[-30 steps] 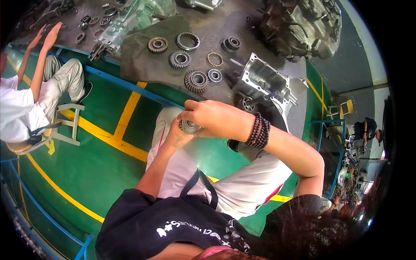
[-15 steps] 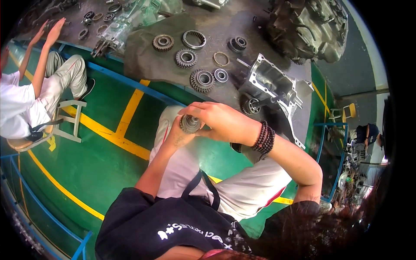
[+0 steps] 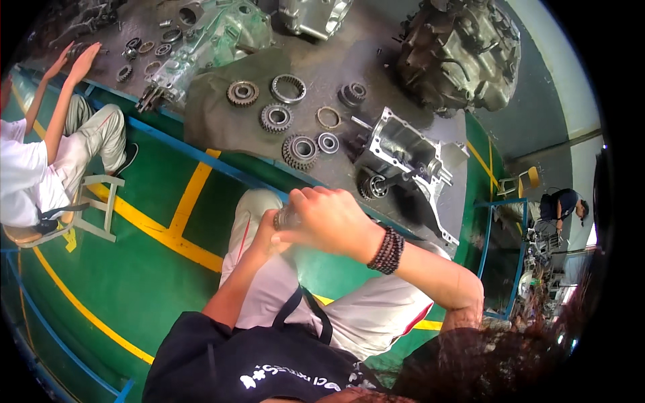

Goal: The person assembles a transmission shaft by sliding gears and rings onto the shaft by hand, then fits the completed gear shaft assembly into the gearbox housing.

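My left hand [image 3: 263,236] is closed round a toothed metal shaft [image 3: 286,218], held above my lap in front of the bench edge. My right hand [image 3: 330,220], with dark beads at its wrist, closes over the shaft's upper end. Most of the shaft is hidden by my fingers, and the part that shows is blurred. Beyond my hands, several gears lie on a dark cloth [image 3: 208,121] and the bench; the nearest is a toothed gear [image 3: 291,159], beside a ball bearing [image 3: 328,143].
An opened metal gearbox housing [image 3: 403,144] stands at the bench's right front, with a geared shaft [image 3: 371,185] beside it. Behind sits a large gearbox casing [image 3: 460,57]. A greenish casing [image 3: 235,30] lies at left. Another person [image 3: 27,168] sits left, hands raised at the bench.
My right hand has shifted over the shaft, covering the end that showed before. Both hands sit slightly lower in the picture. The whole view has moved a little.
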Demonstrator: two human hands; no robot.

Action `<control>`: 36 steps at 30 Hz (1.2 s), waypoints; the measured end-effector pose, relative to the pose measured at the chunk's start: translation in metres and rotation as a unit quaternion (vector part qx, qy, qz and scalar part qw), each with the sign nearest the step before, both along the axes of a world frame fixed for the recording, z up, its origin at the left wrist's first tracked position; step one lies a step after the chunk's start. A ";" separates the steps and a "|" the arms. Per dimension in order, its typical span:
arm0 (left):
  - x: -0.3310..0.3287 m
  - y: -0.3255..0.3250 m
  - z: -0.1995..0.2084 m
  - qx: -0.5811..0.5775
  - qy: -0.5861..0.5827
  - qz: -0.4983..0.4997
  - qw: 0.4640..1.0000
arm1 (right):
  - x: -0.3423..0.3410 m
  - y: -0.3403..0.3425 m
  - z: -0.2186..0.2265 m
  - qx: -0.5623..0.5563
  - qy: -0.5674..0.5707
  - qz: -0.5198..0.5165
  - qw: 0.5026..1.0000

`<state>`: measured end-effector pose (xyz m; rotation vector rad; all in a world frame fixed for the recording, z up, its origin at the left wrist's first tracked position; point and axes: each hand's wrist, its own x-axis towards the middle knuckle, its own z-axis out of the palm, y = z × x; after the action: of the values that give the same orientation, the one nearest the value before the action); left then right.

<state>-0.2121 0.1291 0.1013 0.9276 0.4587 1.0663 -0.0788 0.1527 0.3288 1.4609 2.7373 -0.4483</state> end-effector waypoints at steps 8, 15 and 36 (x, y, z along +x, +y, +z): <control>0.008 -0.021 0.107 0.166 0.293 0.122 0.934 | 0.052 0.069 0.055 0.176 -0.004 -0.169 0.970; 0.028 -0.053 0.118 0.123 0.309 0.010 0.943 | 0.121 0.186 0.060 0.155 -0.084 -0.227 0.958; -0.002 -0.067 0.120 0.123 0.214 0.056 0.967 | 0.126 0.219 0.040 0.086 -0.066 -0.137 0.985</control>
<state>-0.2144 0.0620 0.2214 1.3780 0.7527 1.0391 0.0476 0.3716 0.3690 1.8472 2.5344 -0.1115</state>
